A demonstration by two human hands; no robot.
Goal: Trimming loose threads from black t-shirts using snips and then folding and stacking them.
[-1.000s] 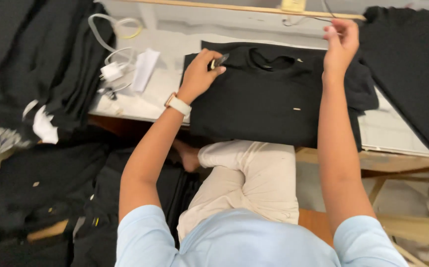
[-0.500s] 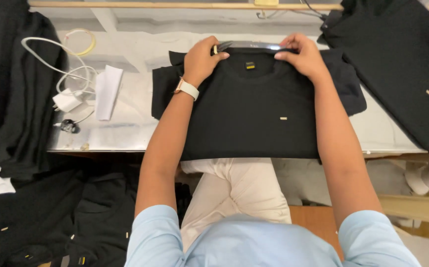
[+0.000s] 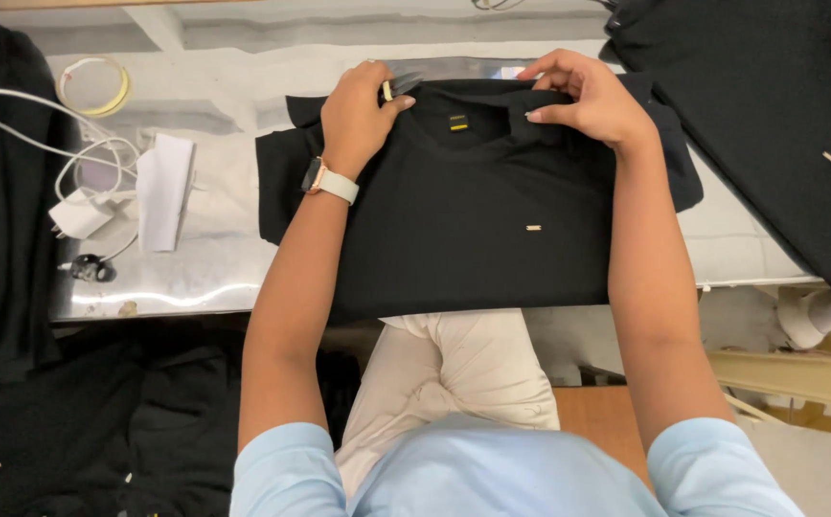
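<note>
Black tee (image 3: pixel 473 220) lies flat mid-table, collar toward the far edge, hem hanging over the near edge; white cable (image 3: pixel 22 124) and folded paper (image 3: pixel 164 190) sit off to the left, another black garment (image 3: pixel 779 115) at the right corner. Left hand (image 3: pixel 356 117) pinches the collar's left side w/ a small dark tool under the thumb, and right hand (image 3: pixel 592 101) has fingers curled narrow, pinching the collar's right side. IMO keep both pinches level, pull collar taut and square to the table's far edge.
</note>
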